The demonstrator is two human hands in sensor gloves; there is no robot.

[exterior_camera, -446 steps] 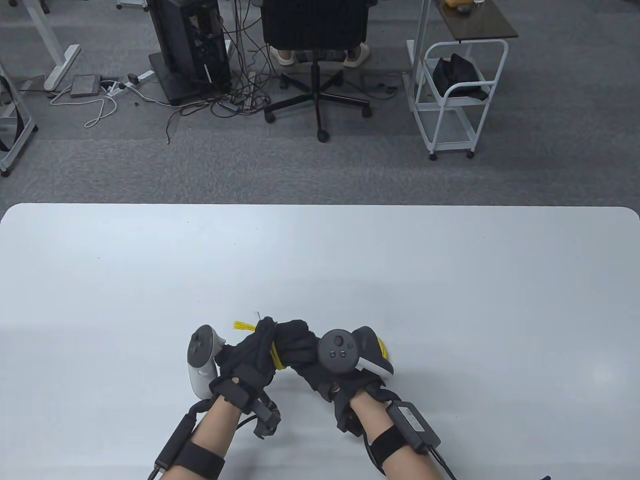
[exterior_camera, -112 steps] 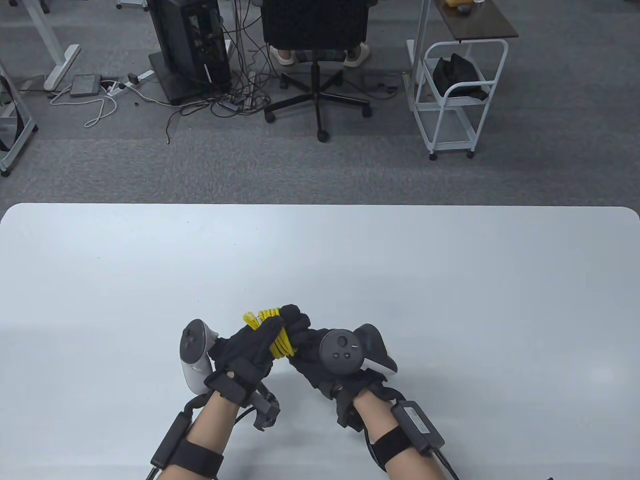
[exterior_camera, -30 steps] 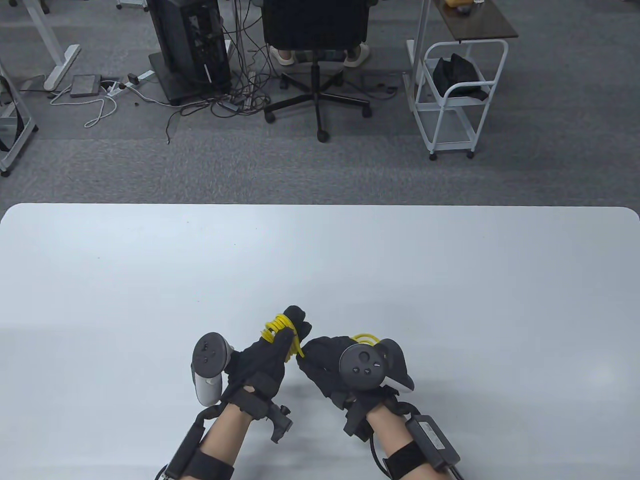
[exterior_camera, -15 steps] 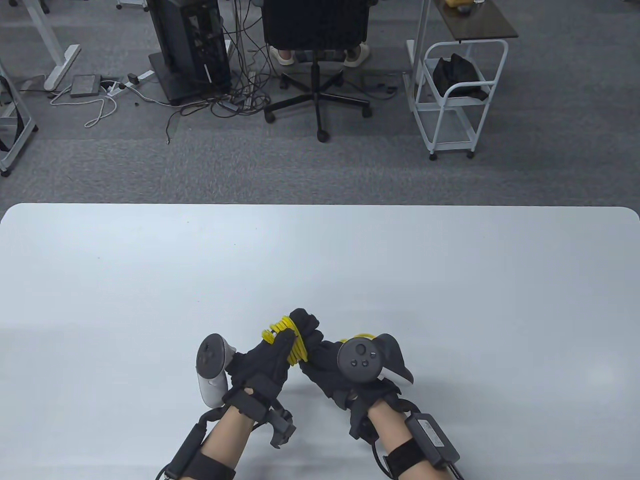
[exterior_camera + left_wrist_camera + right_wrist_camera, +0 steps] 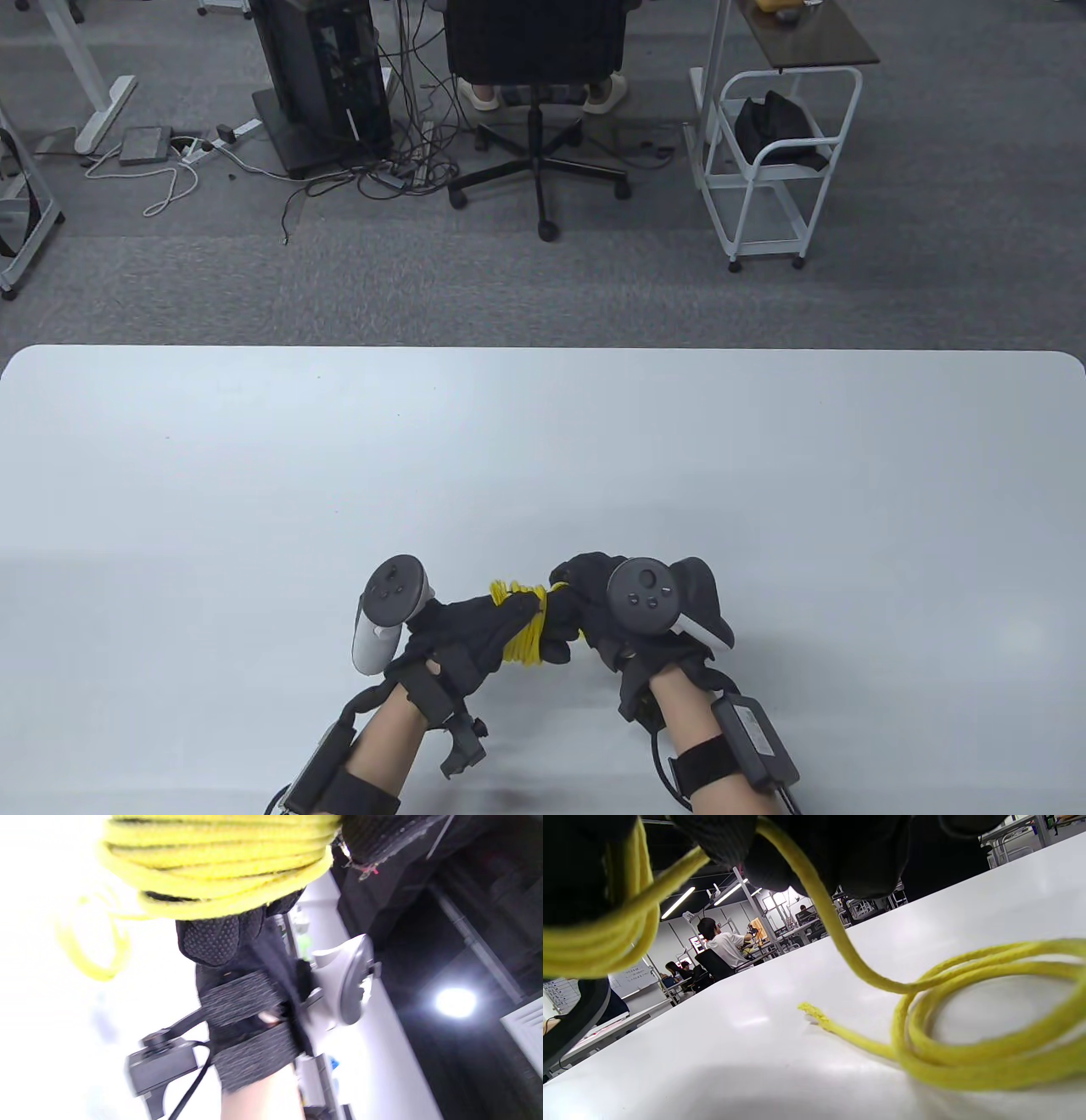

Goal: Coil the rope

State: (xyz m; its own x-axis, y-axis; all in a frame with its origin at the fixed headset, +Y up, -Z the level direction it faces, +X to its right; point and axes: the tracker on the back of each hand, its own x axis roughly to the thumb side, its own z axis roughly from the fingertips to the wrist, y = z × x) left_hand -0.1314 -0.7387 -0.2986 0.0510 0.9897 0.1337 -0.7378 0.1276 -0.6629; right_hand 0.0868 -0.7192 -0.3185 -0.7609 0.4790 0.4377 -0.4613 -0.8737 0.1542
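Observation:
A yellow rope [image 5: 523, 624] is wound in several turns around the fingers of my left hand [image 5: 484, 628] near the table's front edge. The left wrist view shows the turns [image 5: 216, 861] close up, bunched side by side. My right hand [image 5: 585, 607] is just right of the left one and grips the rope strand that leads off the turns. In the right wrist view that strand [image 5: 818, 908] runs down from my fingers to loose loops [image 5: 988, 1027] lying on the table, with the rope's frayed end [image 5: 808, 1010] beside them.
The white table [image 5: 543, 458] stretches far and to both sides of my hands. Beyond its far edge, on the floor, stand an office chair [image 5: 536, 51], a computer tower [image 5: 322, 76] with cables, and a white cart [image 5: 768, 161].
Both hands have shifted right and nearer the front edge. The left hand has turned its fingers to point right. The right hand has closed in on the rope turns.

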